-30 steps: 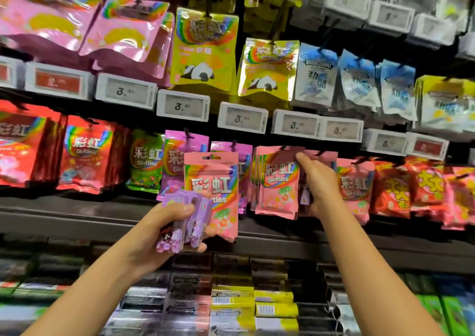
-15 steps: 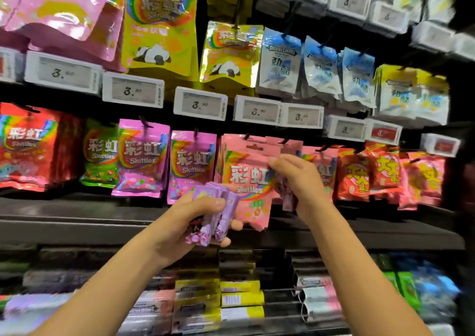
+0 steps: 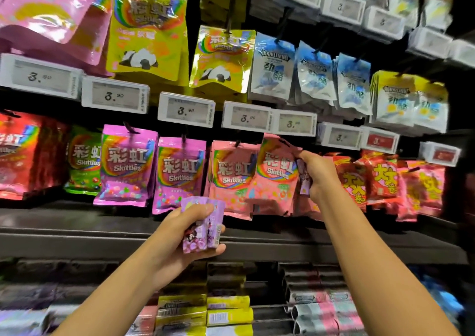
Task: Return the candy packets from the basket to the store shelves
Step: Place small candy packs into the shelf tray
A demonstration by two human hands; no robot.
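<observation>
**Both hands full at the candy rack**

The person stands close to the shelves, both arms reaching out. The left hand (image 3: 180,235) is curled round a small bunch of lilac candy packets (image 3: 201,229), thumb over their tops and fingers underneath, holding them upright in front of the dark shelf ledge (image 3: 77,235), just below the hanging bags.

The right hand (image 3: 320,175) is higher and further right, up among the hooks of the middle row. Its fingers pinch one more small purple packet (image 3: 304,179), pressed against the right edge of a tilted pink Skittles bag (image 3: 276,179) whose top corner leans toward the price tags. Beside that bag to the left hangs another pink Skittles bag (image 3: 232,179), then two purple Skittles bags (image 3: 180,173), and a green one (image 3: 83,161). To the right of the hand hang red bags with yellow lettering (image 3: 365,179).

A row of white price tags (image 3: 186,112) runs above, with yellow panda bags (image 3: 146,35) and blue-and-white mint pouches (image 3: 272,68) hanging over it. The basket is out of view.
</observation>
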